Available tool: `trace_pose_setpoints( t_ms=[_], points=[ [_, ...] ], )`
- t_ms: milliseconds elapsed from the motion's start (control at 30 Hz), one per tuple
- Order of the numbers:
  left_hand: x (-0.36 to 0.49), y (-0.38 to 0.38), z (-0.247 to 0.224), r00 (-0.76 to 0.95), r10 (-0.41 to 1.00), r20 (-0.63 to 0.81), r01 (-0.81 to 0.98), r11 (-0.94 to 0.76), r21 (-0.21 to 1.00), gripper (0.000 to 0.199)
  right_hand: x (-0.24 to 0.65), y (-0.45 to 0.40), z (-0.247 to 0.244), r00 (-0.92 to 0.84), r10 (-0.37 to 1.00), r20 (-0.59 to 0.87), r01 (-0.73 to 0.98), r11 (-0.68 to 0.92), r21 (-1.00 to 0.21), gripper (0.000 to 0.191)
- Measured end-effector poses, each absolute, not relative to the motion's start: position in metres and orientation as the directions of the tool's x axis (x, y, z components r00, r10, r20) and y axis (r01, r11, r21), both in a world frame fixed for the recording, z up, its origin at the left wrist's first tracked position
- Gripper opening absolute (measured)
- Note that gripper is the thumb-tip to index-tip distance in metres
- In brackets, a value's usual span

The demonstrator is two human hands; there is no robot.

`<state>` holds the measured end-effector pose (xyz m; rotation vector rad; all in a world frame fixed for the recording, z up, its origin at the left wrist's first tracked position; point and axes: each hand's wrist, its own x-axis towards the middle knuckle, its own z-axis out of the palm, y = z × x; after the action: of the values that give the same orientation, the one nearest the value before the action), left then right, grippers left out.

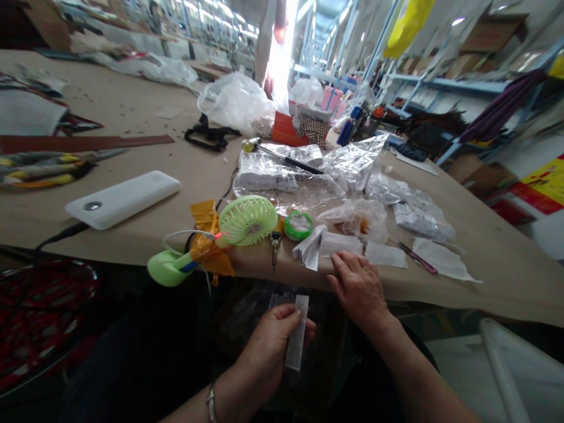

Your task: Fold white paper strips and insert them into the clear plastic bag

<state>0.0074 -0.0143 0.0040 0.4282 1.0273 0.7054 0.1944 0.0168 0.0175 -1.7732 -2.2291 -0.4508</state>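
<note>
My left hand (pixel 267 341) is closed below the table edge. It pinches a narrow whitish strip (pixel 297 335) between thumb and fingers, and the strip stands nearly upright. My right hand (pixel 360 288) lies at the table's front edge with its fingers stretched forward. Its fingertips touch the near edge of a small white printed sheet (pixel 340 243). Just left of that sheet sits a fanned stack of white paper slips (pixel 309 248). Another white slip (pixel 386 255) lies to its right. Behind the stack is a round green tin (pixel 298 225) with whitish contents.
A green fan (pixel 247 220) is taped at the table edge, beside a small pointed tool (pixel 275 249). A white power bank (pixel 124 198) lies left. Farther back, a hammer (pixel 286 158) rests on wrapped white bundles (pixel 264 176). A pen (pixel 418 257) lies right.
</note>
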Motion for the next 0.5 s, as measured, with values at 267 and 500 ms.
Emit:
trace_pose_setpoints(
  t_ms=[267,500],
  points=[
    [0.005,-0.005,0.012,0.394,0.657,-0.643,-0.329,0.754,0.568,0.010,0.209,0.006,0.010,-0.159,0.744,0.649,0.882,0.402,-0.245,0.012],
    [0.005,0.002,0.024,0.511,0.671,-0.537,-0.446,0.741,0.503,0.010,0.160,-0.027,0.009,-0.348,0.669,0.657,0.644,0.680,-0.351,0.017]
  ],
)
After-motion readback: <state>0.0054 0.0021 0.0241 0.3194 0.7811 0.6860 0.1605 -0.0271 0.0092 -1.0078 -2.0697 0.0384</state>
